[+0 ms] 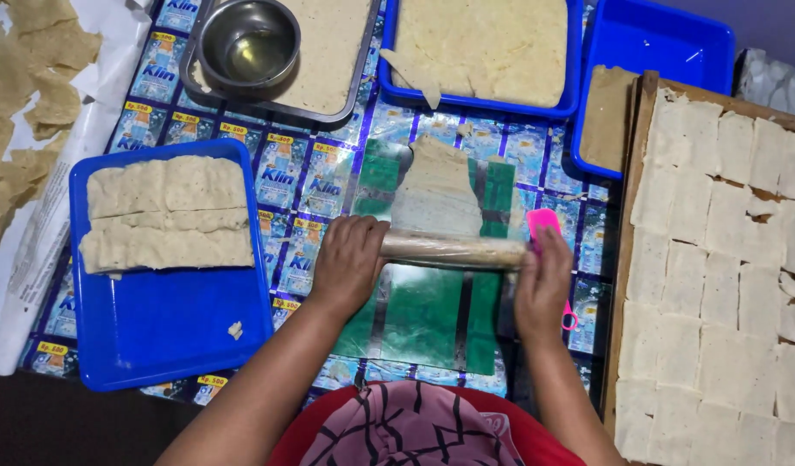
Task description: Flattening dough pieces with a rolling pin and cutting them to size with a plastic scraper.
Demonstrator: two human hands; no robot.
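A wooden rolling pin [454, 248] lies across a green plastic sheet [428, 315] at the centre. My left hand [347, 263] grips its left end and my right hand [544, 285] presses on its right end. Beyond the pin a thin flattened strip of pale dough [438, 185] stretches away on the sheet. A pink plastic cutter [542, 220] rests partly under my right hand, its handle loop showing near the wrist.
A blue tray [169, 332] on the left holds thick dough slabs [164, 223]. A metal bowl [247, 41] sits in a metal tray of dough. Further blue trays stand at the back. A wooden board [632, 155] on the right carries several cut dough squares.
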